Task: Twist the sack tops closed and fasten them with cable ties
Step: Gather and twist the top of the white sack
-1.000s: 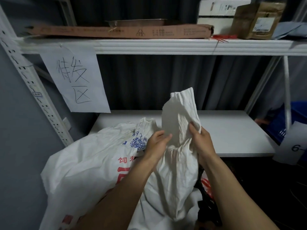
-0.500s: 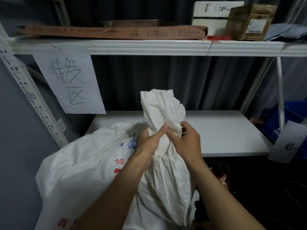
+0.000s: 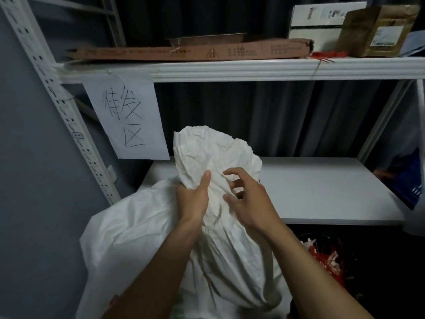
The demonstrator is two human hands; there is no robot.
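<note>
Just beyond the fingers (image 3: 233,171) the bunched sack top (image 3: 213,153) blocks the way. Right of them is open room over the lower shelf (image 3: 322,187), and the upper shelf (image 3: 253,69) closes it overhead.

My left forearm (image 3: 161,261) and right forearm (image 3: 310,268) come up bare from below, closing toward each other. My left hand (image 3: 194,199) grips the sack top (image 3: 213,153) — fingers wrapped round behind it, thumb (image 3: 206,181) lying straight up the front. My right hand (image 3: 250,203) is just beside it, back toward me, fingers (image 3: 230,173) spread and loosely bent — clasping nothing.
</note>
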